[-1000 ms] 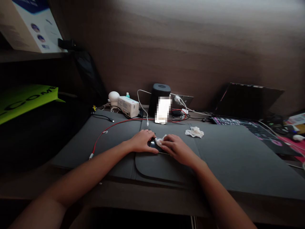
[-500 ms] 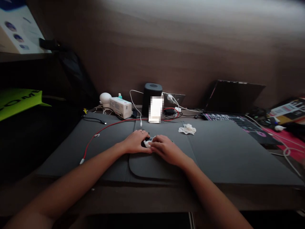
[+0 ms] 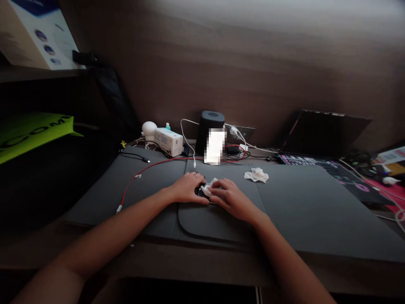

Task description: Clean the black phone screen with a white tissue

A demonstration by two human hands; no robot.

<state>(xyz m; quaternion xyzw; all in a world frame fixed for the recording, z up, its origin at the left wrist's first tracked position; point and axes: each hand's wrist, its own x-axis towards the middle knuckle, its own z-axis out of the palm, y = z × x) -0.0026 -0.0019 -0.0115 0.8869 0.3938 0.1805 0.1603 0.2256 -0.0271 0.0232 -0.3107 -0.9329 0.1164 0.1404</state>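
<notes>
My left hand (image 3: 186, 188) rests on the grey desk mat (image 3: 303, 207), its thumb and fingers curved around the left edge of a dark, flat, phone-like object (image 3: 200, 191). Much of that object is covered by the hands. A crumpled white tissue (image 3: 208, 187) is pinched in my right hand (image 3: 233, 199), pressed against the object's top. A second crumpled tissue (image 3: 257, 175) lies on the mat to the right, apart from both hands.
Behind my hands stand a dark cylindrical speaker (image 3: 212, 120) and a bright blurred-out screen (image 3: 215, 147). A red cable (image 3: 142, 169) curves over the mat's left side. A white box (image 3: 169, 141) is at the back left, an open laptop (image 3: 325, 133) at the back right.
My right hand and its tissue have shifted slightly across the dark object, showing more of the tissue. The whole view has swung a little to the left. My left hand keeps its hold.
</notes>
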